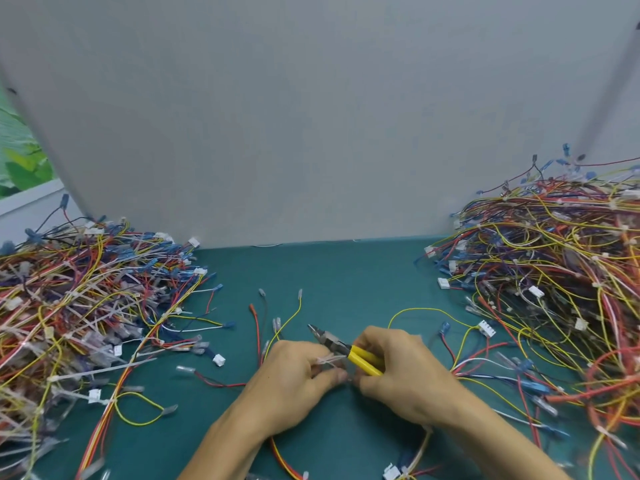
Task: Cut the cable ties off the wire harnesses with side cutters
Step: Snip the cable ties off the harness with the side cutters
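My right hand (398, 372) grips the yellow handles of the side cutters (346, 348), whose dark jaws point up and left, away from the harness. My left hand (298, 379) pinches a pale cable tie (329, 359) between thumb and fingers, right beside the cutters' pivot. Both hands meet over one wire harness (277, 327) lying on the green mat (346, 271); its yellow, red and grey leads fan out above and below my hands. The part of the harness under my palms is hidden.
A big heap of wires mixed with cut white ties (79, 313) fills the left side. A taller heap of tied harnesses (554, 278) fills the right. A grey partition (311, 116) closes off the back of the mat.
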